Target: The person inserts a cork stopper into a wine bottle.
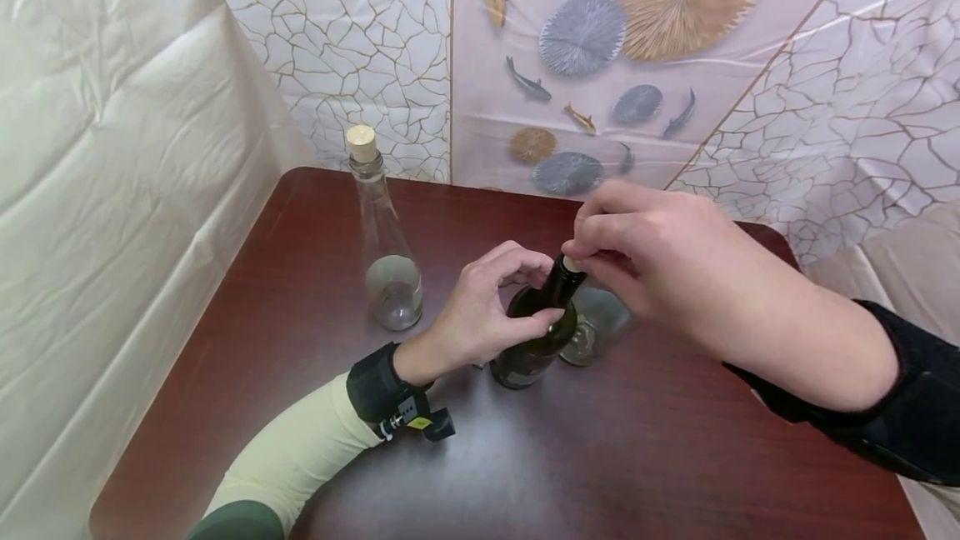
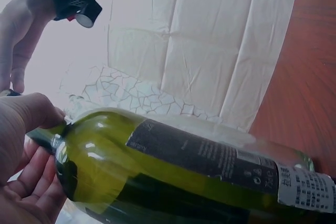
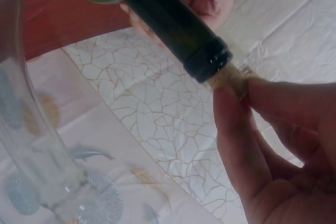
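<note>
"Where's the green bottle (image 1: pixel 527 361)?"

"On the table (image 1: pixel 637 465), towards five o'clock from the head view's middle; a clear bottle (image 1: pixel 394 282) stands at its ten o'clock."

"And the fingers?"

"The left hand (image 1: pixel 483 302), at nine, curls round the neck (image 3: pixel 170 27); the right hand (image 1: pixel 648 248), at two, pinches the cork (image 3: pixel 233 81) at the mouth, fingertips nearly together."

"How will they handle?"

"The bottle's probably heavyish, stiff, slick (glass, so breakable): hold the neck. The cork's likely light, slightly springy; pinch its sides."

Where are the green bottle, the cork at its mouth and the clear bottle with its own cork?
Green bottle (image 2: pixel 184 152): left wrist view, on its labelled body.
Cork (image 3: pixel 230 78): right wrist view, on its exposed side.
Clear bottle (image 1: pixel 386 242): head view, on its tapering neck.
</note>
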Motion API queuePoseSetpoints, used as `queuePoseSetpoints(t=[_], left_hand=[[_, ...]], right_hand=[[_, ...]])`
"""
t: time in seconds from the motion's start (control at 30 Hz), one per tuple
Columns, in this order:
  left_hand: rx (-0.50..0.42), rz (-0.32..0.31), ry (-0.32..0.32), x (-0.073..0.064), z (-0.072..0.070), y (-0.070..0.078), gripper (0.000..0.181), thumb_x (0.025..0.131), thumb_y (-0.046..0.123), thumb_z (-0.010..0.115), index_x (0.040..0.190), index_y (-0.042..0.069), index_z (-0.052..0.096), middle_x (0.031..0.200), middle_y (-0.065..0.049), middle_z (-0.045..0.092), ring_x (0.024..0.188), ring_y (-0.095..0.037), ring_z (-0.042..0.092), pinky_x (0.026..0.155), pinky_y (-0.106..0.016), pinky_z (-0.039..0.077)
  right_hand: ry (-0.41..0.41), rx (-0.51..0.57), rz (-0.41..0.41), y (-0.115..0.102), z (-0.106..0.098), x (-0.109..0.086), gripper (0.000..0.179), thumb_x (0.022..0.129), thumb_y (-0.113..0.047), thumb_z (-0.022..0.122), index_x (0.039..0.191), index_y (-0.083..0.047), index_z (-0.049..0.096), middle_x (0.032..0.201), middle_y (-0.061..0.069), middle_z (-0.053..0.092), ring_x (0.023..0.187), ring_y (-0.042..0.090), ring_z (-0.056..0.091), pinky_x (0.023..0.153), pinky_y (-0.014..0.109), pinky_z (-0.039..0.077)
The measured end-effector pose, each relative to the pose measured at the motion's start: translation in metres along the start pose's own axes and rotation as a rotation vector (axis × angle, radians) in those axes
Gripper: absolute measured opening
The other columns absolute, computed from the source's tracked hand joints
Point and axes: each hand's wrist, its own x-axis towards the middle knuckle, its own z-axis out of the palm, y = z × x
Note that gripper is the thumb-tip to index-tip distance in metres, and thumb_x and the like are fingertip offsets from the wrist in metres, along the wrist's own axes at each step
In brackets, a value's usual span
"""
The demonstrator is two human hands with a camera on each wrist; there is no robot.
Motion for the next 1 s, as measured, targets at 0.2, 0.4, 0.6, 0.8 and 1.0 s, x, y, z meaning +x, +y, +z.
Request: queuePoseSetpoints(t=[0.2, 0.4, 0.6, 0.8, 1.0], left_hand=[[-0.018, -0.022, 0.029, 0.002, 0.002, -0.001, 0.038, 0.082, 0.003, 0.086, 0.115, 0.005, 0.069, 0.105, -0.006, 0.065, 0.098, -0.015, 0.067, 0.091, -0.027, 0.062], [-0.083, -0.063, 0.078, 0.010, 0.003, 0.000, 0.034, 0.082, 0.000, 0.085, 0.112, 0.003, 0.070, 0.103, -0.008, 0.064, 0.096, -0.015, 0.067, 0.091, -0.028, 0.063], [-0.094, -0.081, 0.147, 0.025, -0.003, 0.001, 0.034, 0.082, -0.002, 0.084, 0.112, 0.001, 0.070, 0.105, -0.011, 0.064, 0.094, -0.014, 0.066, 0.089, -0.031, 0.064], [-0.018, -0.082, 0.229, 0.043, -0.010, -0.009, 0.033, 0.084, 0.005, 0.084, 0.114, 0.002, 0.071, 0.107, -0.012, 0.067, 0.097, -0.016, 0.069, 0.091, -0.030, 0.063], [0.027, -0.100, 0.323, 0.055, -0.016, -0.024, 0.034, 0.083, 0.005, 0.084, 0.115, 0.001, 0.072, 0.107, -0.013, 0.069, 0.098, -0.021, 0.071, 0.092, -0.033, 0.063]], right_hand=[[0.183, 0.031, -0.025, -0.010, 0.007, -0.011, 0.014, 0.095, -0.016, 0.077, 0.103, -0.006, 0.080, 0.106, 0.005, 0.073, 0.079, 0.010, 0.068, 0.064, 0.025, 0.057], [0.462, 0.231, -0.008, -0.022, 0.018, -0.024, 0.032, 0.104, -0.032, 0.065, 0.099, -0.004, 0.081, 0.100, 0.011, 0.076, 0.084, 0.013, 0.068, 0.076, 0.012, 0.050], [0.504, 0.323, 0.024, -0.024, 0.031, -0.038, 0.031, 0.103, -0.030, 0.067, 0.095, -0.003, 0.080, 0.094, 0.011, 0.075, 0.088, 0.011, 0.067, 0.084, 0.011, 0.049], [0.388, 0.314, 0.048, -0.025, 0.050, -0.057, 0.032, 0.105, -0.034, 0.063, 0.107, -0.007, 0.078, 0.102, 0.007, 0.073, 0.086, 0.007, 0.065, 0.079, 0.012, 0.050], [0.295, 0.344, 0.110, -0.027, 0.070, -0.080, 0.021, 0.103, -0.029, 0.068, 0.110, -0.012, 0.077, 0.103, -0.001, 0.072, 0.081, 0.002, 0.065, 0.070, 0.011, 0.053]])
